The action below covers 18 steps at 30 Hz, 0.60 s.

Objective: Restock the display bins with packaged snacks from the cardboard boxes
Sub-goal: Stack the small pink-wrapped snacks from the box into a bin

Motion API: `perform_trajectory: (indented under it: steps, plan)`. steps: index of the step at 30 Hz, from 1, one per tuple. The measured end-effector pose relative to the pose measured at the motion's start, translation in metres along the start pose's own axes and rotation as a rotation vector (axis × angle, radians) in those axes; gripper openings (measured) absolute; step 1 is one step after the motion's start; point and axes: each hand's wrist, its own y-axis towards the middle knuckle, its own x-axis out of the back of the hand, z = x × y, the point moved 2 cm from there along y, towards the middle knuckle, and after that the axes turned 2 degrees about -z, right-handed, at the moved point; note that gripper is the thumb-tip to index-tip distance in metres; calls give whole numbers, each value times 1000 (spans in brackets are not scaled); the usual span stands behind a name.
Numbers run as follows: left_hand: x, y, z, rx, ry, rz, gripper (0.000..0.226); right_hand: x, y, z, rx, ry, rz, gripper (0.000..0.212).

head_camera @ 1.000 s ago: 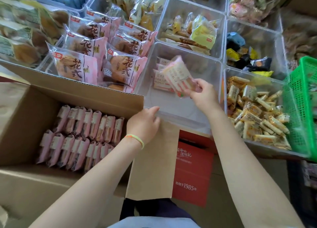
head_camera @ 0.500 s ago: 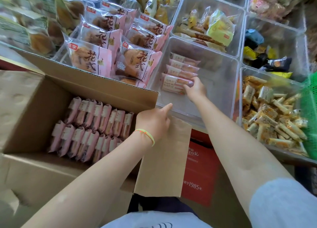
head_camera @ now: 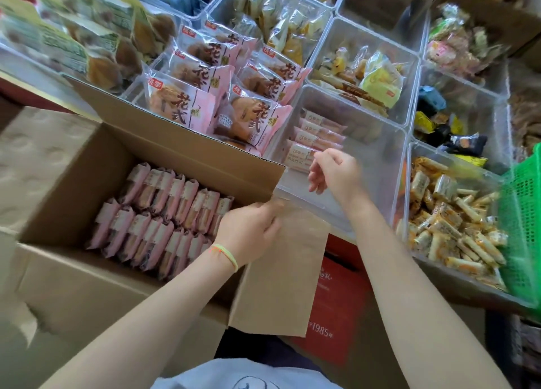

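The left hand covers the cardboard box's near-right corner, so its grip on the flap cannot be judged. The green basket, right of the box, is cut off by the frame edge. Green packets behind the box are motion-blurred, their print unreadable.

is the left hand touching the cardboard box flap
Touching. The head view shows the left hand with its fingers curled over the edge of the cardboard box flap where it folds down from the box, with no gap between them.
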Motion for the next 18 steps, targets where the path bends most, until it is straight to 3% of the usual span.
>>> perform_trajectory:
  steps: [3,6,9,13,18]
  plan:
    - [6,-47,52,132,87,-172,33,-48,-51,24,-52,64,509,38]
    - [15,-91,99,331,168,-195,36,-115,-75,9,-183,-204,767,26]
    - [22,-119,121,410,261,-214,35,-181,-67,-19,-256,-427,676,22]
    - [16,-138,137,508,279,-212,30,-224,-44,-40,-339,-623,444,53]
    - [9,-139,141,523,281,-202,26,-263,-18,-71,-342,-697,461,50]
